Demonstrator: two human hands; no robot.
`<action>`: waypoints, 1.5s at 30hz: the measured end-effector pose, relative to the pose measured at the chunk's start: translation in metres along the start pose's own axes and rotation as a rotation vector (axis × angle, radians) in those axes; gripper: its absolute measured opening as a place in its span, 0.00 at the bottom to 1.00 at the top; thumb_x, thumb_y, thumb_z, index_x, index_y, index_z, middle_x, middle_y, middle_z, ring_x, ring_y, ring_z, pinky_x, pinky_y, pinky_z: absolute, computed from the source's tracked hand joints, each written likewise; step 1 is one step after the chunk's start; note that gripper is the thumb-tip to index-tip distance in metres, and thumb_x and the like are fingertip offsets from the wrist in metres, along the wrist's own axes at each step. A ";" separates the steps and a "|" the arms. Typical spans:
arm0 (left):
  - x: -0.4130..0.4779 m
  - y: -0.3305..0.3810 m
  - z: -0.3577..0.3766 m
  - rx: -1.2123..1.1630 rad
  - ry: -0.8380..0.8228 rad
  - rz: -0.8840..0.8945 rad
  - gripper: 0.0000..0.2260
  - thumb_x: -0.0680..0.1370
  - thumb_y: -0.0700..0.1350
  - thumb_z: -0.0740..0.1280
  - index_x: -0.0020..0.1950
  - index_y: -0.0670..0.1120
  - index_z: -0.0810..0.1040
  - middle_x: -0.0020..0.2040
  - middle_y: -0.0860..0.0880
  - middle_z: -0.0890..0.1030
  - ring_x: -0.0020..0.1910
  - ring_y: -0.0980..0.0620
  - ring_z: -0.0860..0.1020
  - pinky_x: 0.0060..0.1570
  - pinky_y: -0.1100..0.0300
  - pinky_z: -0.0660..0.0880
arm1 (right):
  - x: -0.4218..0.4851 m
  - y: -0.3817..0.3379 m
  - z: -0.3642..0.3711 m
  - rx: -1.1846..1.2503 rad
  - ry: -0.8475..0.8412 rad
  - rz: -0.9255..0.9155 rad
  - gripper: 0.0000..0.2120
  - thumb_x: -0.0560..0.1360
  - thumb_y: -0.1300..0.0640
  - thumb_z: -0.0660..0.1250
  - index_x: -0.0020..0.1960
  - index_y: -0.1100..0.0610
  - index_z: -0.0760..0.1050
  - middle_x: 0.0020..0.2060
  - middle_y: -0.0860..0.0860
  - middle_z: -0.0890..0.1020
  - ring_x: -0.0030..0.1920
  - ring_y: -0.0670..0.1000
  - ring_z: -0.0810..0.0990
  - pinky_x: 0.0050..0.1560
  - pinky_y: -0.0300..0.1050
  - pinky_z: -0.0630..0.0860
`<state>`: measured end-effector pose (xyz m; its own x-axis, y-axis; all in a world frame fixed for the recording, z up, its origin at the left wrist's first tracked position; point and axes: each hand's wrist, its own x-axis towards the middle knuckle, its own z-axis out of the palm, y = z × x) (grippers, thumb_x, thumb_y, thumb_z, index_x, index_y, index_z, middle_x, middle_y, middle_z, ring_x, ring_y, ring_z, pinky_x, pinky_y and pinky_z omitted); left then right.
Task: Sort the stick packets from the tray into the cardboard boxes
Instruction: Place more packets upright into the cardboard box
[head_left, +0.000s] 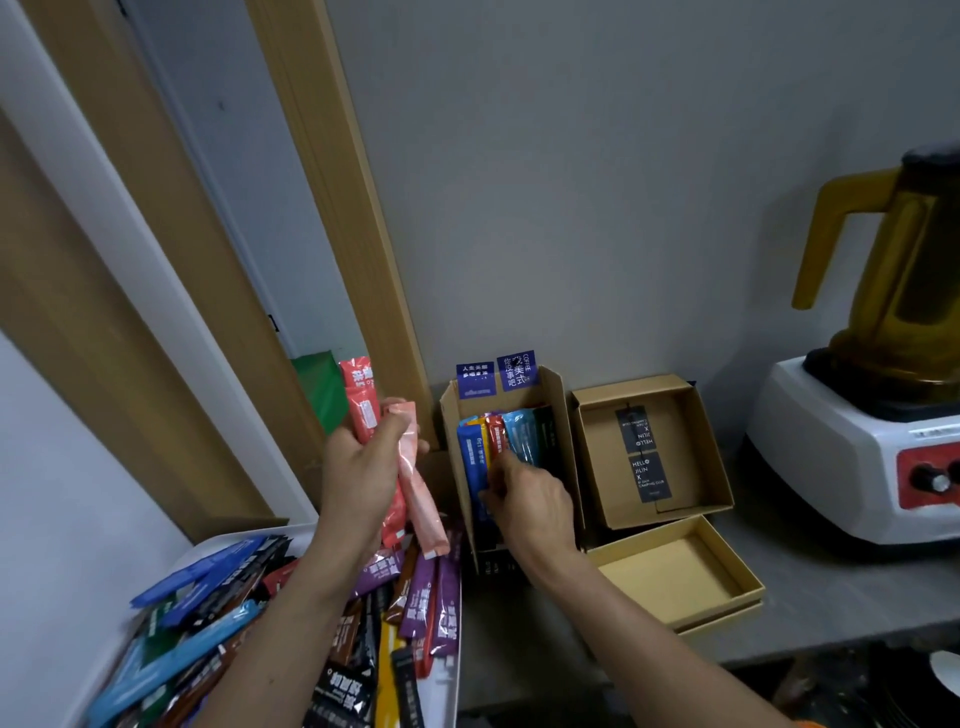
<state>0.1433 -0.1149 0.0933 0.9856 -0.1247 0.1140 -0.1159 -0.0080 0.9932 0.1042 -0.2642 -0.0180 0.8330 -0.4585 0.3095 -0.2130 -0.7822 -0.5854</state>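
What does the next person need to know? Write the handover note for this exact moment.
Left hand: grips a bunch of pink and red packets, lifted above the tray.
Right hand: reaches into the tall box, fingers curled at the standing packets; I cannot tell whether it pinches one.
Done: one row of mixed colours stands in the tall box.
Left: a large pile of loose packets remains in the tray. The box with black cards and the shallow box hold no packets yet.
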 end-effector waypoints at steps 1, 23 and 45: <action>0.000 -0.001 0.000 0.011 -0.006 0.011 0.03 0.80 0.47 0.70 0.50 0.50 0.82 0.44 0.43 0.84 0.43 0.45 0.82 0.43 0.52 0.77 | 0.001 0.001 0.001 0.001 -0.014 -0.026 0.13 0.80 0.50 0.70 0.63 0.50 0.77 0.61 0.49 0.83 0.62 0.51 0.83 0.58 0.49 0.82; -0.007 0.000 0.026 0.168 -0.219 0.140 0.10 0.74 0.54 0.73 0.50 0.50 0.85 0.37 0.53 0.84 0.34 0.61 0.83 0.33 0.69 0.77 | -0.051 0.012 -0.055 0.899 -0.085 0.043 0.09 0.78 0.57 0.74 0.50 0.54 0.73 0.55 0.50 0.84 0.57 0.49 0.85 0.49 0.58 0.86; 0.000 0.003 0.003 0.405 -0.234 0.152 0.04 0.75 0.44 0.76 0.49 0.50 0.85 0.42 0.51 0.86 0.31 0.58 0.82 0.30 0.68 0.76 | -0.029 -0.005 -0.075 1.663 0.038 0.445 0.22 0.74 0.60 0.74 0.66 0.56 0.75 0.59 0.58 0.84 0.57 0.54 0.86 0.51 0.47 0.83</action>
<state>0.1422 -0.1176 0.0963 0.9050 -0.3740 0.2029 -0.3408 -0.3519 0.8718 0.0429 -0.2787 0.0319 0.8442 -0.5305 -0.0770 0.3305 0.6282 -0.7044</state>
